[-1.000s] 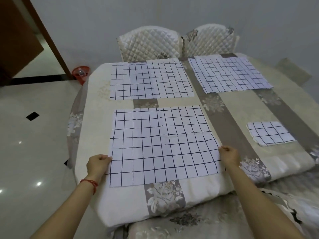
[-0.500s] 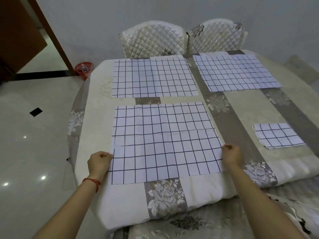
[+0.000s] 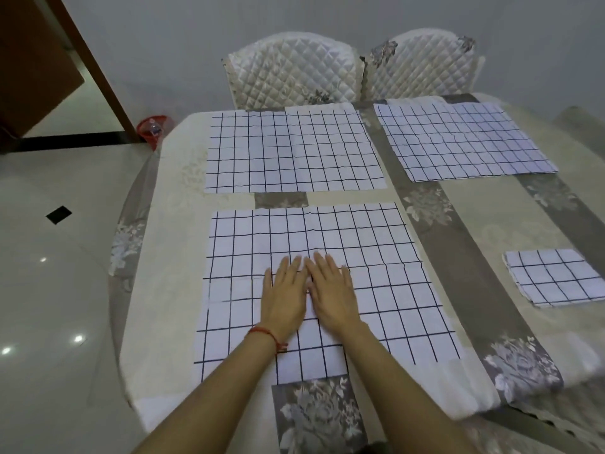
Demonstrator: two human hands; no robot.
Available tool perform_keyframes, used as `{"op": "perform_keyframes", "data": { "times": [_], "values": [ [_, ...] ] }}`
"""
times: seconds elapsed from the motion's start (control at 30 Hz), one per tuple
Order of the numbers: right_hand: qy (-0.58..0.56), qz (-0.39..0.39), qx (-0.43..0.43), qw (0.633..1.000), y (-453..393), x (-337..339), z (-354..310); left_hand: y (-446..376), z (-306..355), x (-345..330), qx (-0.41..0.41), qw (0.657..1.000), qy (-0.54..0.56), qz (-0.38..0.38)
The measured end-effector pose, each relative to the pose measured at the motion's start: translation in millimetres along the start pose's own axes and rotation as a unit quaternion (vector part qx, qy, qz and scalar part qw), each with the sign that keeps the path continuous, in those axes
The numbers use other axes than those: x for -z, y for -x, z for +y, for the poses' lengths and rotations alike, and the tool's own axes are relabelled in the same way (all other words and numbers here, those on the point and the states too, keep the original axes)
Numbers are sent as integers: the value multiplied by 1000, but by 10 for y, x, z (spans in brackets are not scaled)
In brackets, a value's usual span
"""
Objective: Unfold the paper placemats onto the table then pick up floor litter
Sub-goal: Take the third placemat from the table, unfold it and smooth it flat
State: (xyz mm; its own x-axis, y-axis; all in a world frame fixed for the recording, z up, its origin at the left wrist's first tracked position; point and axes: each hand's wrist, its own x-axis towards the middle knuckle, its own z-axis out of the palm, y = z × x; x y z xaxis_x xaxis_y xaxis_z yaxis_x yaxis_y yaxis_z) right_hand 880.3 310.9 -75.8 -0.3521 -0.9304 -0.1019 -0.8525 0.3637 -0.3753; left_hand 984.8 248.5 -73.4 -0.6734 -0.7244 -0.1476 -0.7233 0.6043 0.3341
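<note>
Three white paper placemats with a black grid lie unfolded on the table [image 3: 170, 244]: one near me [image 3: 386, 283], one at the far left [image 3: 294, 152] and one at the far right [image 3: 461, 142]. A fourth placemat [image 3: 556, 276] lies folded small at the right. My left hand [image 3: 284, 296] and my right hand [image 3: 330, 293] rest flat side by side, palms down and fingers spread, on the middle of the near placemat. Neither hand holds anything. A red string circles my left wrist.
Two quilted white chairs [image 3: 294, 73] [image 3: 422, 67] stand at the table's far side. A red bin [image 3: 152, 129] sits on the glossy tiled floor [image 3: 49, 290] by a brown door frame [image 3: 98, 67] at the far left. A patterned chair seat lies below the table's near right edge.
Both hands let go of the near placemat's side edges and moved inward to its middle, where they now press flat. The placemat lies flatter on the table.
</note>
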Motion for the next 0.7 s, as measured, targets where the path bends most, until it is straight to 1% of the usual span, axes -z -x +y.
{"op": "perform_keyframes", "data": {
  "times": [0.03, 0.13, 0.27, 0.37, 0.4, 0.43, 0.47, 0.53, 0.57, 0.63, 0.7],
  "values": [
    [14, -6, -6, 1000, 6, -51, 84, -29, -68, -46, 7, 1000, -15, -5],
    [35, 9, -54, 998, 98, -52, 447, -11, -368, -85, 44, 998, -38, 29],
    [20, 49, -178, 983, 255, 165, 914, 75, -745, 7, 145, 988, -36, 48],
    [13, 66, -239, 969, 242, 270, 945, 66, -774, 83, 212, 976, -20, 51],
    [13, 79, -235, 969, 178, 275, 868, 22, -699, 101, 206, 976, -16, 62],
    [16, 91, -212, 973, 91, 267, 759, -48, -582, 105, 174, 982, -17, 74],
    [19, 94, -177, 980, -9, 242, 634, -141, -433, 92, 122, 989, -22, 78],
    [18, 62, -105, 992, -177, 142, 385, -329, -119, 31, 10, 998, -29, 50],
    [20, 41, -87, 995, -223, 80, 300, -404, 1, 4, -26, 999, -34, 22],
    [29, 26, -85, 996, -254, -20, 252, -558, 41, -35, -54, 997, -50, -18],
    [38, 34, -86, 995, -247, -52, 285, -691, -135, -12, -48, 996, -76, -14]
  ]
}}
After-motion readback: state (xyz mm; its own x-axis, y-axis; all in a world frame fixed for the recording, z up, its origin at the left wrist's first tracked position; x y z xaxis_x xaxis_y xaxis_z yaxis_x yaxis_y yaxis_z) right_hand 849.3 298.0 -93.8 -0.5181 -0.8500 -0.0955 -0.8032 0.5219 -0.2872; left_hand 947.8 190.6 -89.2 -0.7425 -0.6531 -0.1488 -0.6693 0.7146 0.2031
